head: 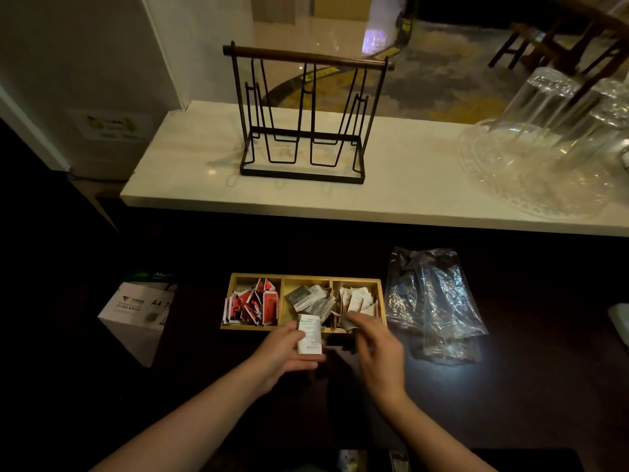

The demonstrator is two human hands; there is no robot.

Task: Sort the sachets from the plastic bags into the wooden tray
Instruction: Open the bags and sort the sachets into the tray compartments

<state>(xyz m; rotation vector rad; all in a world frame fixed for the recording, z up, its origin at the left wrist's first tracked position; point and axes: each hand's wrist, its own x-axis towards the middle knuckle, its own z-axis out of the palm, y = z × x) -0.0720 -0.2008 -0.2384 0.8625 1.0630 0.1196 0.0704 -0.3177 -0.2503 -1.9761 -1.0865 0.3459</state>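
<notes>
A wooden tray [235,276] with three compartments sits on the dark counter. Red-and-white sachets [253,303] fill its left compartment, grey sachets [308,298] the middle, and white sachets [357,298] the right. My left hand [286,352] holds a small stack of white sachets [309,334] just in front of the tray's near edge. My right hand [372,342] pinches a grey sachet [348,323] over the tray's near right corner. Crumpled clear plastic bags [432,301] lie right of the tray.
A white raised countertop [391,185] behind carries a black wire rack [303,120] and upturned glasses on a clear plate [551,137] at right. A white paper box [139,311] stands left of the tray.
</notes>
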